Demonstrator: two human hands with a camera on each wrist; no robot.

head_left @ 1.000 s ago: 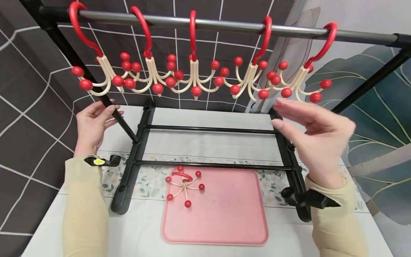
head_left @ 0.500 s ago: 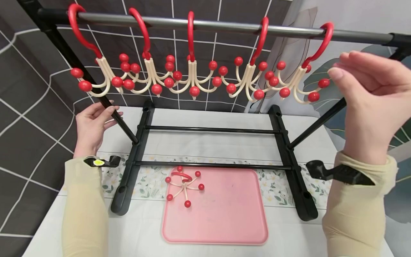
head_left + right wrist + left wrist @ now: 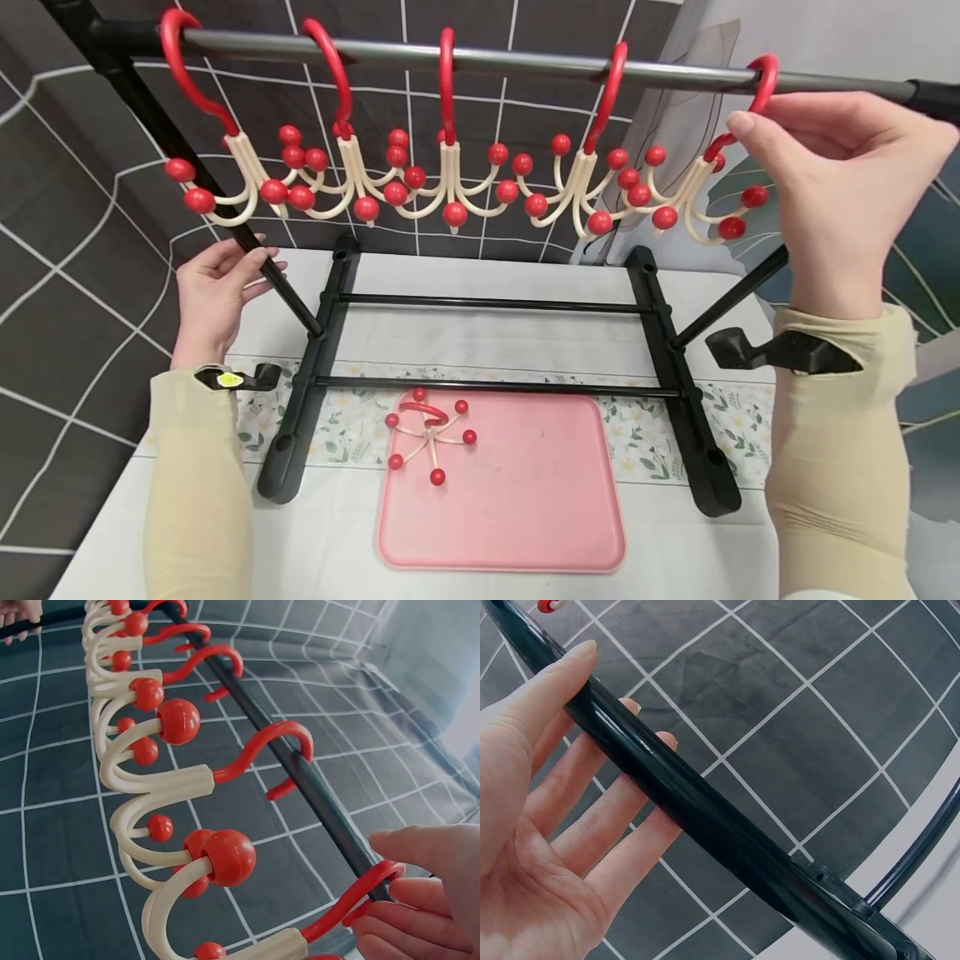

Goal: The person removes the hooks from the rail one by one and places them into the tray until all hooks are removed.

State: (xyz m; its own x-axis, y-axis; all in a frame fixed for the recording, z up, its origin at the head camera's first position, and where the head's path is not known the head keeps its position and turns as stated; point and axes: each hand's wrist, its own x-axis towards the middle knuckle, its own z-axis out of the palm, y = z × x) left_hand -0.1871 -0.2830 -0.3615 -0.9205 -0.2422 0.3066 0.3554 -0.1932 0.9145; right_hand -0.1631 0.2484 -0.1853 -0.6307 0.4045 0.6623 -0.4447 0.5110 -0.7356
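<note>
Several cream multi-arm hook hangers with red ball tips and red hooks hang in a row from the rack's top bar (image 3: 525, 63). My right hand (image 3: 847, 183) is at the rightmost hanger (image 3: 690, 196), its thumb and fingers on either side of the red hook (image 3: 352, 900). In the right wrist view a gap shows between thumb and fingers, and firm contact cannot be made out. My left hand (image 3: 213, 292) holds the rack's black left post (image 3: 682, 787), thumb in front and fingers behind. Another such hanger (image 3: 431, 433) lies on the pink tray (image 3: 540, 500).
The rack's black feet (image 3: 288, 450) and lower crossbars (image 3: 495, 383) stand on a white tablecloth (image 3: 675, 542) with a floral strip. A dark grid-patterned backdrop (image 3: 75, 292) rises behind and to the left. A pale curtain (image 3: 697, 50) hangs at the right rear.
My right hand has moved right and up from in front of the right hangers, then in to the rightmost hook. My left hand stays on the post.
</note>
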